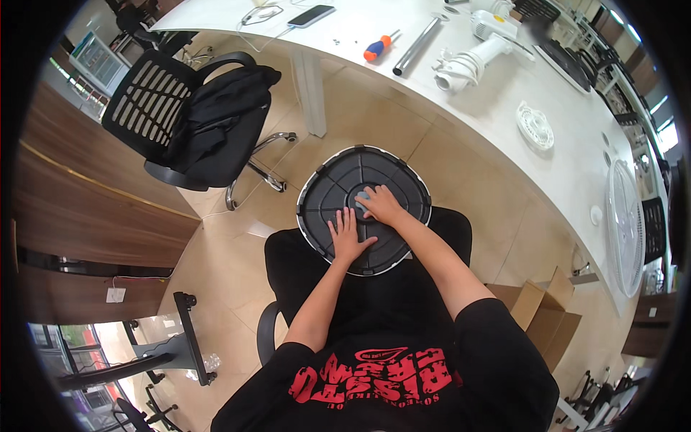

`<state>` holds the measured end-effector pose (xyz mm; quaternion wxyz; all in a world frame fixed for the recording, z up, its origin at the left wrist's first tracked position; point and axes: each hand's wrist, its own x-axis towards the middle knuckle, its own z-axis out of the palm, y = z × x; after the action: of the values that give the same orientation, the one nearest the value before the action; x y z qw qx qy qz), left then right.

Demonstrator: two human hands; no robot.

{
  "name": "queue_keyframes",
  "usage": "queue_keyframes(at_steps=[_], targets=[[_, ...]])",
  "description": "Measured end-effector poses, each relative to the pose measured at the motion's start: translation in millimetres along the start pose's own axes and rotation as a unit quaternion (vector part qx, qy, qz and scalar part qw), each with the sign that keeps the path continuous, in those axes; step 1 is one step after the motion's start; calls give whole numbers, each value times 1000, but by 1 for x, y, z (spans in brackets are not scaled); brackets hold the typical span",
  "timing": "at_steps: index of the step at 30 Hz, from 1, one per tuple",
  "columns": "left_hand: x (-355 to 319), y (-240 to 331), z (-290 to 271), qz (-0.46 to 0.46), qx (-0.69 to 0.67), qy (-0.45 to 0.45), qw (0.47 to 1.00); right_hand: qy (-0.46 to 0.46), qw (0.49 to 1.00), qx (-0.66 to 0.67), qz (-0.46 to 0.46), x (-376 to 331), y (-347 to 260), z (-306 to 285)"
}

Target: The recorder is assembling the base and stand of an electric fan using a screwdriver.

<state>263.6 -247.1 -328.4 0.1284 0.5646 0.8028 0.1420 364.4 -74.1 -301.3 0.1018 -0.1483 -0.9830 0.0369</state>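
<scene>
A round black fan base (399, 173) with ribs and a white rim rests on my lap, its underside facing up. My left hand (348, 241) lies on its near left part, fingers stretched out and thumb spread, pressing on the ribs. At the middle of the base my right hand (381, 204) has its fingers curled around a small grey piece (361, 199), partly covered by them. What sits under that piece is hidden.
On the white table (461, 122) lie an orange-and-blue screwdriver (377, 48), a metal tube (417, 47), a white fan motor body (471, 63), a white round part (535, 126), a fan grille (625, 227) and a phone (312, 16). A black chair (198, 119) stands left, a cardboard box (543, 313) right.
</scene>
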Motion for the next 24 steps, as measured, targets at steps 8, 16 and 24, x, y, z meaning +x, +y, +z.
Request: queue_keyframes(at_steps=[8, 16, 24], targets=[[-7, 1, 2, -7, 0, 13, 1000, -17, 998, -16, 55, -1, -18, -3], [-5, -4, -4, -15, 0, 15, 1000, -17, 992, -61, 106, 9, -32, 0], [17, -109, -74, -85, -108, 289, 947, -55, 987, -14, 153, 6, -37, -7]])
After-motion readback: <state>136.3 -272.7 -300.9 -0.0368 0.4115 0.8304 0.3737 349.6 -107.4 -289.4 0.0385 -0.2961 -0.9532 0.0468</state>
